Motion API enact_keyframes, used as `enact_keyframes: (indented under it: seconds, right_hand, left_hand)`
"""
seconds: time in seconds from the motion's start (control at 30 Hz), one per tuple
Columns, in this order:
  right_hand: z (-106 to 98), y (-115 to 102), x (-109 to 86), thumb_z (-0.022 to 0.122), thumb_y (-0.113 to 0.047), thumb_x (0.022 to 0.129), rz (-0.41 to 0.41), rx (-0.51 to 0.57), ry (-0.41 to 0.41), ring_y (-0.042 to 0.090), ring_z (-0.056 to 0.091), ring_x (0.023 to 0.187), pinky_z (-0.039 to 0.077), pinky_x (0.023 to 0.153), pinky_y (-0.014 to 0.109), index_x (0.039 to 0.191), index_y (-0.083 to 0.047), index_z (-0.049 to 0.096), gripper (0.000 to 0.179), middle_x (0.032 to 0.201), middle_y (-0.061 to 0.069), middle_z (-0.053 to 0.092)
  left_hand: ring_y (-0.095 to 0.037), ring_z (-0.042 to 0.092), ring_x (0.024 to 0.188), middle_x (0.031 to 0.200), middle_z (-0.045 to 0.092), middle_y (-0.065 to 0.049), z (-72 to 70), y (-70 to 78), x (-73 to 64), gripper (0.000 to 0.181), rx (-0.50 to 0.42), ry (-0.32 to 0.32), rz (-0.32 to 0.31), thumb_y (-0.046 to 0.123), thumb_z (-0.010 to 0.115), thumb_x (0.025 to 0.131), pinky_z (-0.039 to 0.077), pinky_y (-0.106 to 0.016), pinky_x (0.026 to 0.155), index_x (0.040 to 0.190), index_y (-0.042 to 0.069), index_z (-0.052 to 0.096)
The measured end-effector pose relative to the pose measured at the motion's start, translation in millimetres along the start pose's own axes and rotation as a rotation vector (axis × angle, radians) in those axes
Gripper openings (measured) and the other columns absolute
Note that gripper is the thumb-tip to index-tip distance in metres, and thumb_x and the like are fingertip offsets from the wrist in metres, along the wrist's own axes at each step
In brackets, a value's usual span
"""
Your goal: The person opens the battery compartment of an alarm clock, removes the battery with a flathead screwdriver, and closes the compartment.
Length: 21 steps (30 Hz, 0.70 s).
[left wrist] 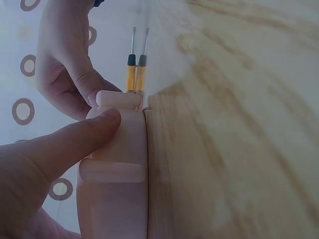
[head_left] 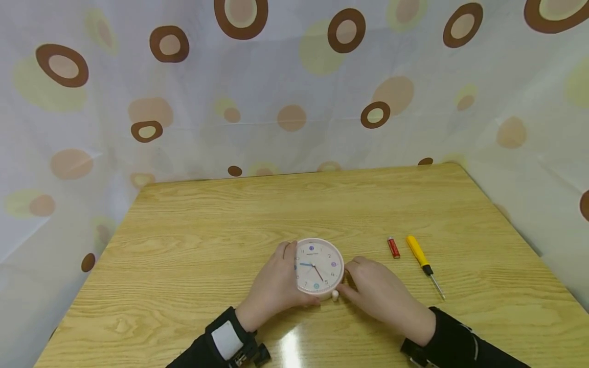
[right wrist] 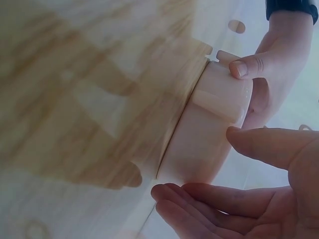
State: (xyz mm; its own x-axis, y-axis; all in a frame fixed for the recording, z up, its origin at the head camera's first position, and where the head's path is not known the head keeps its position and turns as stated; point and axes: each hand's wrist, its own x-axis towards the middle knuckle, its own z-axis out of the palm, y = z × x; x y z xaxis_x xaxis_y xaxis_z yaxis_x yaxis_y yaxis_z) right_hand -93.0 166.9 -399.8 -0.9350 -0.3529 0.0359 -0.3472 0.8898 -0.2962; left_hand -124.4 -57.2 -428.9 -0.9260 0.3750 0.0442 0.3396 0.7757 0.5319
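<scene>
A round pale pink clock (head_left: pixel 318 271) lies face up on the table, its numbered dial and hands showing in the head view. My left hand (head_left: pixel 276 286) grips its left side, the thumb along the lower rim near the stubby feet. At the right side of the clock is my right hand (head_left: pixel 379 291), its thumb by one foot (head_left: pixel 335 295) and its fingers bent at the rim. In the right wrist view, the right thumb and fingers (right wrist: pixel 199 206) span part of the clock's side wall (right wrist: pixel 194 144). The underside of the clock is hidden.
Right of the hands, a red battery (head_left: pixel 393 248) lies on the wooden table (head_left: pixel 193 220). Beside it is a screwdriver (head_left: pixel 417 251) with a yellow handle, its metal tip towards the front. A patterned curtain (head_left: pixel 257 92) hangs behind the table and along its sides.
</scene>
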Motion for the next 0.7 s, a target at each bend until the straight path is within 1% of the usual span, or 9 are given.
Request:
enact_keyframes:
  seconds: [0.17, 0.3, 0.4, 0.57, 0.7]
  right_hand:
    - [0, 1, 1.1, 0.085, -0.032, 0.090, 0.001, 0.001, -0.009, 0.010, 0.047, 0.067, 0.041, 0.058, 0.027, 0.094, -0.007, 0.072, 0.028, 0.079, -0.002, 0.059]
    - [0, 3, 2.8, 0.086, -0.032, 0.090, -0.002, 0.002, -0.013, 0.010, 0.047, 0.067, 0.040, 0.057, 0.026, 0.095, -0.007, 0.073, 0.028, 0.078, -0.002, 0.059]
    - [-1, 4, 3.7, 0.085, -0.032, 0.090, -0.008, -0.003, -0.015, 0.010, 0.046, 0.066, 0.039, 0.057, 0.025, 0.093, -0.009, 0.074, 0.026, 0.076, -0.003, 0.058]
    - [0, 7, 1.6, 0.083, -0.030, 0.092, -0.020, -0.021, -0.012, 0.008, 0.046, 0.065, 0.041, 0.057, 0.025, 0.088, -0.012, 0.074, 0.021, 0.075, -0.004, 0.058]
    - [0, 10, -2.9, 0.083, -0.029, 0.093, -0.019, -0.038, -0.006, 0.006, 0.051, 0.066, 0.046, 0.059, 0.024, 0.092, -0.012, 0.079, 0.018, 0.078, -0.004, 0.063]
  left_hand:
    - [-0.039, 0.060, 0.132, 0.152, 0.050, -0.028, 0.8, -0.5, 0.2, 0.132, 0.004, 0.000, -0.002, 0.048, 0.105, 0.057, 0.056, -0.050, 0.111, 0.156, -0.008, 0.039]
    - [-0.041, 0.058, 0.135, 0.155, 0.048, -0.028, 1.0, -1.3, 0.4, 0.134, 0.007, -0.006, -0.010, 0.050, 0.104, 0.058, 0.054, -0.050, 0.114, 0.158, -0.008, 0.037]
    - [-0.042, 0.056, 0.139, 0.157, 0.045, -0.028, 1.4, -2.7, -0.6, 0.134, 0.010, -0.012, -0.003, 0.051, 0.103, 0.060, 0.053, -0.051, 0.115, 0.159, -0.008, 0.035]
    - [-0.042, 0.052, 0.144, 0.162, 0.041, -0.027, -0.7, -8.9, -7.5, 0.130, 0.002, -0.040, 0.014, 0.052, 0.100, 0.067, 0.050, -0.052, 0.117, 0.161, -0.007, 0.033]
    - [-0.044, 0.049, 0.148, 0.165, 0.039, -0.027, -6.8, -15.6, -16.9, 0.129, -0.004, -0.046, 0.006, 0.051, 0.099, 0.069, 0.046, -0.054, 0.121, 0.162, -0.007, 0.031]
